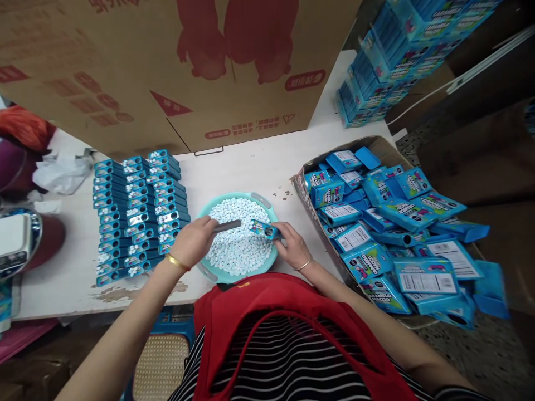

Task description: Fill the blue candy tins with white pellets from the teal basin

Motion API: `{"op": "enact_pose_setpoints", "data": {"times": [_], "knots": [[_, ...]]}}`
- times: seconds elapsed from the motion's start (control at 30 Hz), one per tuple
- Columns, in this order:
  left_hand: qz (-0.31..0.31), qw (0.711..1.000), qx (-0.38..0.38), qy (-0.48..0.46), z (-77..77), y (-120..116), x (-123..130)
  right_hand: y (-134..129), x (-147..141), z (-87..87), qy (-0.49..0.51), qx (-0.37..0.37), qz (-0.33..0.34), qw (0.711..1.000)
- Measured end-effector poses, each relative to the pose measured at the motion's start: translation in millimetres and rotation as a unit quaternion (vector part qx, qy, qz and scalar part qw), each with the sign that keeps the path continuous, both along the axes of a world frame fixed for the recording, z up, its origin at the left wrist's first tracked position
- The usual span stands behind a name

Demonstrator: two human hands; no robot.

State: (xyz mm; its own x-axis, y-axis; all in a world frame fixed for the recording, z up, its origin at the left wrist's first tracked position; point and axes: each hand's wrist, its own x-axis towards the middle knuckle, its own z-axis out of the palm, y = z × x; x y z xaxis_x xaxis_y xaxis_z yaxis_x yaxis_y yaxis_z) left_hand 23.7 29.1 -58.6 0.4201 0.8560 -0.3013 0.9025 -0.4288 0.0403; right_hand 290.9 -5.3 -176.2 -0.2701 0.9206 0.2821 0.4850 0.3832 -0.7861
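My left hand (193,240), with a gold bangle at its wrist, is closed on one end of a narrow dark grey tool (228,225); I cannot make out its exact kind. The tool reaches over a turquoise basin (203,275) full of small white candies (238,256). Above the right side of the candies, my right hand (295,246) grips a small blue candy box (263,229). White candies show at the box's left end, and a dark round opening is near my fingers. Tool and box are a short gap apart.
Rows of blue boxes topped with white candies (140,214) stand at the left. At the right, a carton (320,223) overflows with blue boxes (405,211). A large cardboard box (137,72) closes off the back. Stacked blue packs (376,72) rise behind right.
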Motion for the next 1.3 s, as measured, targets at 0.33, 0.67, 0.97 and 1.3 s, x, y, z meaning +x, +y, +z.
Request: {"op": "enact_pose_setpoints", "data": {"times": [0.33,0.67,0.97,1.3], "knots": [[0.101,0.971,-0.154,-0.154,-169.5,-20.9,20.8,-0.8,25.6,3.4,-0.007,-0.015,-0.055,0.998],[0.076,0.941,-0.150,-0.295,-113.9,-25.6,6.9,-3.1,28.1,0.4,-0.014,-0.012,-0.086,0.996],[-0.032,0.978,-0.083,-0.186,0.4,-14.1,18.0,-2.6,0.7,0.5,-0.035,0.014,0.005,0.999],[-0.101,0.995,-0.003,0.010,55.8,-22.4,67.3,-0.1,-21.4,-6.6,-0.038,0.026,0.046,0.998]]}}
